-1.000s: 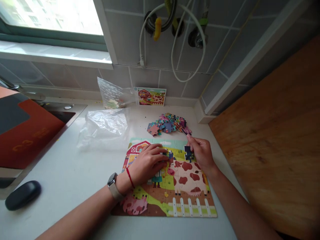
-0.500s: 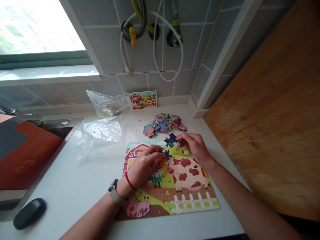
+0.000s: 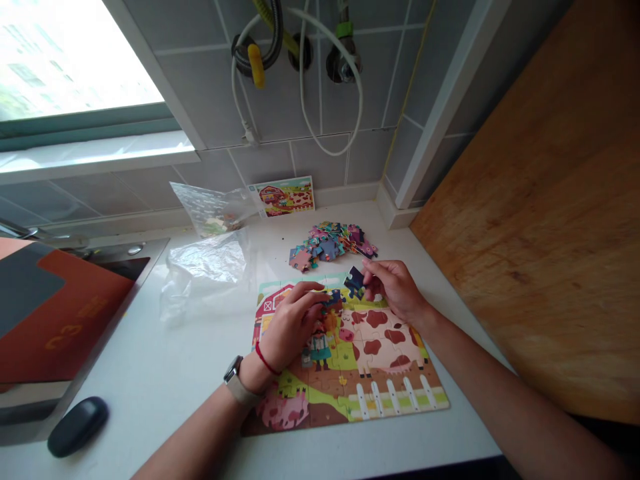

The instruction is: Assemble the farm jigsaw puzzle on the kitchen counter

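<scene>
A farm puzzle (image 3: 390,340) with a cow, a pig and a fence lies on the white counter. Over its upper left part is my left hand (image 3: 295,320), fingers closed on a small dark blue puzzle piece (image 3: 334,299). Above the puzzle's top edge, my right hand (image 3: 393,287) pinches another dark blue piece (image 3: 355,283), held tilted. Behind them rests a pile of loose puzzle pieces (image 3: 327,243). A picture card (image 3: 285,197) of the same farm scene leans against the wall.
Clear plastic bags (image 3: 205,267) lie left of the pile. A black oval case (image 3: 77,427) sits at the front left, near an orange-red box (image 3: 90,313) by the sink. A wooden panel (image 3: 540,233) stands at the right.
My right hand has turned the dark blue piece it holds to a steeper tilt. The whole view has shifted slightly; my left hand stays over the puzzle with its piece.
</scene>
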A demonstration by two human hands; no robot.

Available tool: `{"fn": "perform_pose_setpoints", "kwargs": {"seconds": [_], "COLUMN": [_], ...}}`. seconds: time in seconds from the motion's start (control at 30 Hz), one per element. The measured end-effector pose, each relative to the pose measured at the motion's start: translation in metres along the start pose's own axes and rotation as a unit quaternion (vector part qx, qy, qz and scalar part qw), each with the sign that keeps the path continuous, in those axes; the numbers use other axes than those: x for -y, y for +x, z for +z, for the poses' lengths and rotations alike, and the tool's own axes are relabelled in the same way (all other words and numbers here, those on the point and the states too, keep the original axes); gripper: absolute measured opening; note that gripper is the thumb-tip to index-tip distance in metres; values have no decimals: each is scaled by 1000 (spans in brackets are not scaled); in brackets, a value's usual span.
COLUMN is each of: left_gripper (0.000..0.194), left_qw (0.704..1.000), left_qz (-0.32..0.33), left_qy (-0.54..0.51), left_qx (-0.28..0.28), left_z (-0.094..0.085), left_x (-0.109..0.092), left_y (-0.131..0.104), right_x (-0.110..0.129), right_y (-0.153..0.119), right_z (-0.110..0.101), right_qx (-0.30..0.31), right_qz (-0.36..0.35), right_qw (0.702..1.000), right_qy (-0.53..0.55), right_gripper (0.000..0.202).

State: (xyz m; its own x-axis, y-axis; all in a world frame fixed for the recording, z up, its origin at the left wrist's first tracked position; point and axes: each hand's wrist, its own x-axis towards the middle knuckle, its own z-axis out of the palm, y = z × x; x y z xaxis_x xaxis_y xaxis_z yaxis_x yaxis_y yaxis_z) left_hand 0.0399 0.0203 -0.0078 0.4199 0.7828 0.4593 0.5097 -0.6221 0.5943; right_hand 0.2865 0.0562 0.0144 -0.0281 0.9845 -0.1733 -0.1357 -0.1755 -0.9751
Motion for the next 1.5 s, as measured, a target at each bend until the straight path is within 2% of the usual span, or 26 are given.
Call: {"fn": "perform_pose_setpoints", "kwargs": {"seconds": [0.1, 0.2, 0.3, 0.43, 0.57, 0.67, 0.77, 0.9, 1.1, 1.27, 1.33, 1.5], "left_gripper": [23, 18, 16, 25, 31, 37, 44, 43, 35, 35, 37, 31], "left_qw": [1000, 998, 997, 999, 999, 998, 998, 997, 999, 999, 999, 1000], "left_qz": [-17, -42, -50, -23, -6, -3, 1, -8, 1, 10, 10, 3], "left_qy": [14, 39, 55, 48, 41, 44, 52, 60, 42, 33, 31, 26], "left_qx": [-5, -8, -8, 12, 27, 37, 46, 47, 28, 15, 10, 16], "left_z": [0, 0, -1, -2, -1, -2, -3, -1, -1, -2, -1, -1], "left_x": [4, 7, 8, 7, 8, 10, 11, 11, 9, 8, 9, 8], "left_y": [0, 0, 0, 0, 0, 1, 0, 0, 2, 2, 1, 0], "right_x": [-3, -7, -8, -7, -10, -15, -18, -18, -12, -8, -8, -4], "right_y": [3, 7, 12, 12, 9, 10, 11, 11, 6, -5, -9, -13], "right_z": [-2, -6, -11, -11, -10, -11, -13, -12, -7, 3, 8, 12], "right_qx": [-45, -113, -135, -111, -88, -70, -53, -34, -17, 10, 33, 90], "right_qz": [-24, -87, -141, -205, -253, -277, -286, -289, -281, -222, -204, -234], "right_qw": [996, 977, 959, 939, 901, 877, 867, 862, 874, 917, 925, 901], "right_qy": [-68, -160, -206, -254, -340, -387, -405, -414, -397, -330, -318, -354], "right_gripper": [56, 54, 47, 33, 20, 20, 27, 27, 24, 31, 31, 18]}}
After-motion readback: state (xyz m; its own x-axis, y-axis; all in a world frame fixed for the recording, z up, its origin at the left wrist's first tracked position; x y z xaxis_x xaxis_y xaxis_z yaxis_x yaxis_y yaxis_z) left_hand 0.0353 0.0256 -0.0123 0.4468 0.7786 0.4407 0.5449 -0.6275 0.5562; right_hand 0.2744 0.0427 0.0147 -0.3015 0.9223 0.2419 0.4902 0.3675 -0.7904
